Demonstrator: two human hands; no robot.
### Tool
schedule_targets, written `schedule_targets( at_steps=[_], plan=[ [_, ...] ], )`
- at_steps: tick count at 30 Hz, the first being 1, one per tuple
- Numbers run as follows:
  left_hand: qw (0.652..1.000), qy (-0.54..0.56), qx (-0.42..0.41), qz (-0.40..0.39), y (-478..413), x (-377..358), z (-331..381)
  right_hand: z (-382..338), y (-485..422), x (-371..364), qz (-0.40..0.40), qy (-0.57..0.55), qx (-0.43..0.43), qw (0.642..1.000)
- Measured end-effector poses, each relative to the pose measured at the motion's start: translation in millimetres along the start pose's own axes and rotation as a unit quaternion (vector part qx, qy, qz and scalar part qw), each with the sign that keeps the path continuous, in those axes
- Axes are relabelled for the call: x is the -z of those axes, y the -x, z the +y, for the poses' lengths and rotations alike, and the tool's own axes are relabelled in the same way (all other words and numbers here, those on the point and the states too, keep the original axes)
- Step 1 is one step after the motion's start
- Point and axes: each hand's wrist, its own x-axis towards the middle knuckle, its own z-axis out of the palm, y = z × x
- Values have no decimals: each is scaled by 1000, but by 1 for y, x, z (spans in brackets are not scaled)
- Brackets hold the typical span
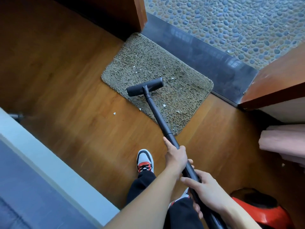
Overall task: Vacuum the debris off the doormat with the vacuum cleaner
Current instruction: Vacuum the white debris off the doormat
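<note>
A shaggy grey-brown doormat (148,66) lies on the wooden floor against a dark door sill. Small white scraps of debris (164,105) dot its pile, and one scrap (114,113) lies on the floor to its left. The black vacuum floor head (145,86) rests on the mat's near-left part. Its black wand (159,117) runs back to me. My left hand (175,157) is wrapped around the wand higher up. Lower down on the same tube, closer to my body, my right hand (208,192) grips it.
The red vacuum body (257,210) sits on the floor at the lower right. A pink curtain (283,142) hangs at the right. A white-edged grey bed or sofa (41,171) fills the lower left. A wooden door frame (140,14) and pebble paving (231,22) lie beyond the sill (206,53).
</note>
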Motion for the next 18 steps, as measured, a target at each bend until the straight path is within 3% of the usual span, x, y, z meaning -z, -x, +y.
schedule_targets(
  at_steps=[8, 15, 18],
  plan=[
    [999, -7, 31, 16, 20, 7, -53, 35, 6, -14, 12, 100, -20, 995],
    [999, -28, 39, 22, 17, 4, -65, 51, 2, -11, -22, 81, -26, 996],
    [998, -55, 6, 24, 24, 6, -59, 51, 7, -9, -15, 58, -17, 998]
  ],
)
